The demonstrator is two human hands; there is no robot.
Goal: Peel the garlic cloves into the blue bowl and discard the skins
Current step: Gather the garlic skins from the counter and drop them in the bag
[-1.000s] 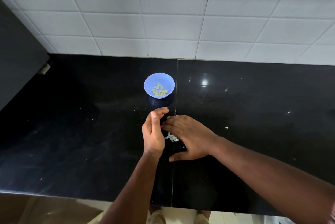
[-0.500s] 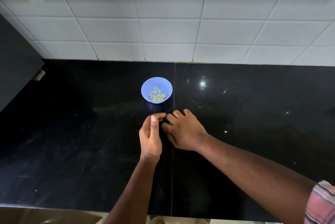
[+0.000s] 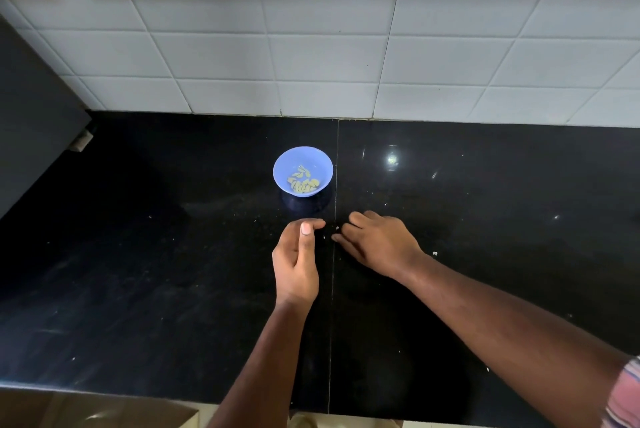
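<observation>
1. One small round blue plastic bowl (image 3: 302,169) stands on the polished black stone counter (image 3: 138,271), holding roughly ten peeled pale yellow garlic cloves (image 3: 303,182).
2. Two hands: the left hand (image 3: 296,261) is cupped, thumb touching the forefinger; the right hand (image 3: 377,242) has curled its fingers on the counter since a second ago, perhaps around the skins.
3. A few white skin flecks (image 3: 435,253) lie nearby.
4. No writing is readable.

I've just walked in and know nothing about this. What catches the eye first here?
A small blue bowl of peeled garlic cloves stands out on the black counter, near the white tiled wall. Just in front of it, the left hand is cupped on edge while the right hand curls over the counter beside a few pale scraps.
</observation>
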